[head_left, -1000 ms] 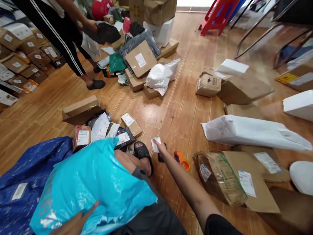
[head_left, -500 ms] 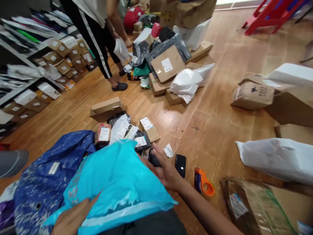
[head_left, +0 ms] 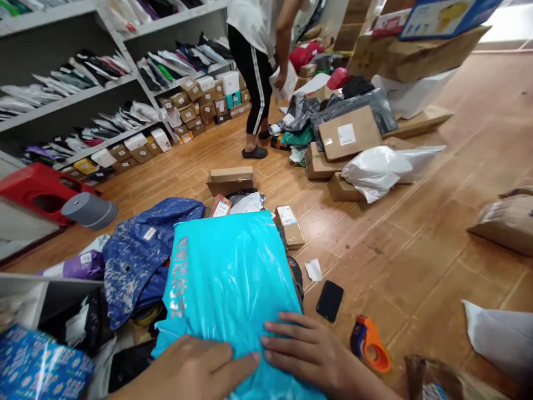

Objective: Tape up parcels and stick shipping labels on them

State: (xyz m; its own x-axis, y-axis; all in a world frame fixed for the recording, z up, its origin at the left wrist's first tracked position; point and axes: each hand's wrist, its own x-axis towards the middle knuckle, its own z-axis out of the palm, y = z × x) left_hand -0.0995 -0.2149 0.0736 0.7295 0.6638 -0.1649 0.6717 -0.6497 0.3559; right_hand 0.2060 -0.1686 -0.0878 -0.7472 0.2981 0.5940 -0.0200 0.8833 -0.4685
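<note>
A bright turquoise plastic mailing bag (head_left: 233,266), with printed characters down its left side, lies in front of me. My left hand (head_left: 195,364) is on its lower left part, fingers bent and thumb stretched across the plastic. Flat on the lower right part rests my right hand (head_left: 300,353), its fingers spread and pointing left. A black phone (head_left: 330,300) and an orange and blue tape dispenser (head_left: 370,343) lie on the floor right of my right hand. Between the bag and the phone is a small white paper (head_left: 313,270).
A blue patterned cloth (head_left: 145,250) lies left of the bag. Small parcels (head_left: 290,226) sit beyond it. Farther off, a person (head_left: 262,72) holding a white packet stands beside a heap of boxes (head_left: 352,133). Shelves of parcels (head_left: 100,89) line the left; a red stool (head_left: 41,189) stands there.
The mailing bag has gone from tilted to lying flatter before me. My right hand has moved from its far right edge to its near part. My view has turned left.
</note>
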